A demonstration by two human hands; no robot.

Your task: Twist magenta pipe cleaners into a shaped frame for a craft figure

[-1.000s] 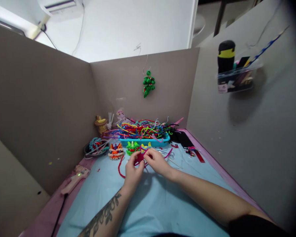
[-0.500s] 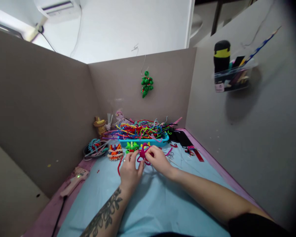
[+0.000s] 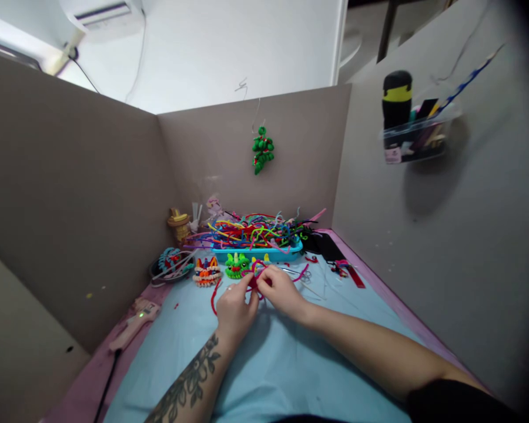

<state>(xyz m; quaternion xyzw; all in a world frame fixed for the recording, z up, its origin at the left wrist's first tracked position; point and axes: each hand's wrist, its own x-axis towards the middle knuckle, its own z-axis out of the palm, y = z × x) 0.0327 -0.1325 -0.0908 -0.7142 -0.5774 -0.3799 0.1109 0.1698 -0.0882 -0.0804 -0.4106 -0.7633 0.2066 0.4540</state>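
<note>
Between my two hands is a looped magenta pipe cleaner piece (image 3: 254,282), held above the blue cloth. My left hand (image 3: 237,304) pinches its left side with thumb and fingers. On the other side my right hand (image 3: 278,289) grips it with bent fingers, and a magenta end (image 3: 302,272) sticks out beyond that hand. My fingers hide much of the piece's middle. Just behind stand a green pipe cleaner animal head (image 3: 237,266) and an orange one with cream bands (image 3: 207,272). A loose red pipe cleaner (image 3: 214,296) lies beside my left hand.
A blue tray (image 3: 286,254) heaped with coloured pipe cleaners stands at the back. Scissors (image 3: 305,274) lie to the right. At the left are a dark bowl (image 3: 158,275) and a pink glue gun (image 3: 134,326) with a lit green light. Grey partitions enclose the table.
My left fingers have closed in on the magenta piece, and its loops now show less. My hands have come slightly closer together. The other things stay where they were.
</note>
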